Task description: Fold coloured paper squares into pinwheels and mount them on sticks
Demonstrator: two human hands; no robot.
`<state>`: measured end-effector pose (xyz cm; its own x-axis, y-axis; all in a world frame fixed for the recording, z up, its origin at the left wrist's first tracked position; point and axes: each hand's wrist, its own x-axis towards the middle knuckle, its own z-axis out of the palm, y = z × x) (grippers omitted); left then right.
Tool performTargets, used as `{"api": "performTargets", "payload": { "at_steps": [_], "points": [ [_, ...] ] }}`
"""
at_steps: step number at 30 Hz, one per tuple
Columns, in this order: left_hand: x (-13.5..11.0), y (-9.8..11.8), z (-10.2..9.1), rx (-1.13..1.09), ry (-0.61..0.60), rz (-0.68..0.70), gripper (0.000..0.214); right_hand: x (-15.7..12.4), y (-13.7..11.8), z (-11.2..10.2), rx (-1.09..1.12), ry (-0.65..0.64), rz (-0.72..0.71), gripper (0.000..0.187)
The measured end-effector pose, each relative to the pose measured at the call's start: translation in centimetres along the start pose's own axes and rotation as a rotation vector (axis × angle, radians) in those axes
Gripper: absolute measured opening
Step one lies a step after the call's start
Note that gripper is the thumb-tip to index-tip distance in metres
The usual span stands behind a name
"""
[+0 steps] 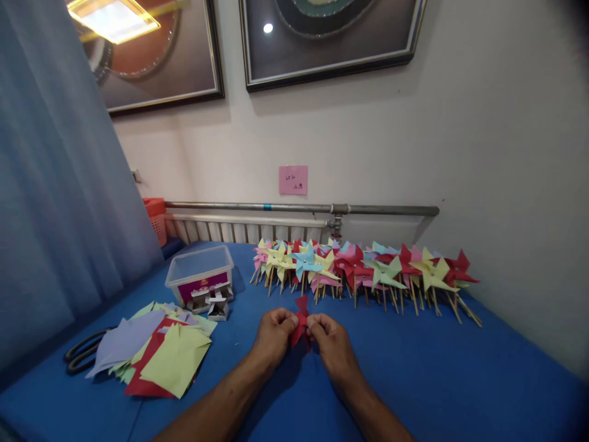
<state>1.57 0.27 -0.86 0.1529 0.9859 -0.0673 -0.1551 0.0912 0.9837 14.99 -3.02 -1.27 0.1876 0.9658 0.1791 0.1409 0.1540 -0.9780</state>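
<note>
left hand [273,336] and right hand [334,344] sat knuckle to knuckle, low centre, just above the blue surface [460,368]. between them was the red paper [301,320], part-folded, its points sticking up toward 12 o'clock. the fingers [289,319] of both hands were pressed together on it, pinching it from either side with thumbs on top.

the risk, as i read it: the grip was small and right at the middle, so a hard tug could tear or crease the thin paper. a loose pinch could let the folded points spring open. the pinwheels [363,270] stood close at 12 to 1 o'clock, lined along the wall, and a careless forearm could topple the row.

the count: two hands, one red paper. one clear tub [200,273] at 10 o'clock, with one small open box [216,307] touching its front, contents too small to tell. one pair of scissors [80,356] far out at 9 o'clock, just beside the sheets [156,356], a loose pile in yellow, red, lilac and green, too overlapped to number. pinwheels: well over a dozen, too crowded for an exact figure. one pink note [293,180] on the wall at 12.
</note>
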Motion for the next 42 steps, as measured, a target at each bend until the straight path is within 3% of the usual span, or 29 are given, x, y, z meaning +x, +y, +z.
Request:
{"api": "performTargets", "payload": {
  "at_steps": [3,6,9,11,16,19,25,33,38,42],
  "points": [
    [0.0,0.1,-0.1,0.022,0.011,0.029,0.035,0.0,0.1,-0.1,-0.027,0.025,-0.021,0.037],
    [-0.1,0.4,-0.2,-0.02,0.008,0.021,0.036,0.6,0.4,-0.7,-0.028,0.16,-0.041,0.04],
    [-0.6,1.1,-0.3,-0.131,-0.084,-0.027,0.035,1.4,0.7,-1.4,0.052,0.268,0.017,0.042],
    [-0.9,1.5,-0.3,-0.211,-0.161,-0.068,0.036,1.7,0.7,-1.8,0.218,0.204,0.121,0.044],
    [-1.2,2.1,-0.5,-0.239,-0.226,-0.102,0.041,0.9,-0.1,-1.8,0.647,-0.193,0.325,0.04],
    [-0.9,1.9,-0.7,-0.238,-0.217,-0.098,0.039,0.3,-0.4,-1.6,0.732,-0.27,0.382,0.034],
    [-0.3,1.3,-1.0,-0.215,-0.191,-0.068,0.037,-0.1,-0.2,-1.2,0.694,-0.261,0.345,0.033],
    [0.3,1.3,-1.3,-0.1,-0.14,-0.004,0.042,0.3,0.7,-0.5,0.578,0.013,0.282,0.043],
    [0.6,0.8,-1.2,-0.012,-0.09,0.054,0.036,0.6,1.3,-0.3,0.557,0.038,0.305,0.035],
    [0.8,0.5,-1.3,0.038,-0.039,0.105,0.028,0.4,1.0,-0.4,0.529,-0.014,0.291,0.033]
  ]
}}
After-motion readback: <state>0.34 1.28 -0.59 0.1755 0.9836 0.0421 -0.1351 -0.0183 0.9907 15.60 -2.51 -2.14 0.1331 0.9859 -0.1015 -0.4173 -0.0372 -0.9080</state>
